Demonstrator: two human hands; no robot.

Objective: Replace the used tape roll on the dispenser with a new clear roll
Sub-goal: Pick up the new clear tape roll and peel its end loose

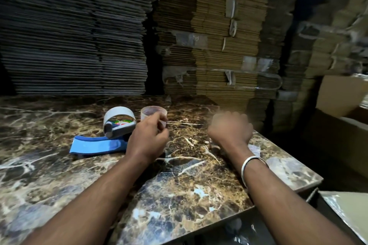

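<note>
Tape dispenser [107,137] lies on its side on the marbled bench [59,165], blue handle toward the near left, a pale roll [119,114] seated on its hub. Whether this is the used roll or the new one cannot be told. Just right of it, a small translucent ring [153,114], possibly a spent core or a clear roll; too blurred to say. Risk: if the ring is let go loosely it may roll along the smooth bench toward the right-hand edge; a one-handed pull at the seated roll could also skid the unsteadied dispenser. Left hand [148,139] pinches the ring's near rim, fingers curled round it. Right hand [231,127] hovers above the bench, motion-blurred, fingers curled inward, apparently holding nothing. Stacked flat cardboard [209,45] behind.
</note>
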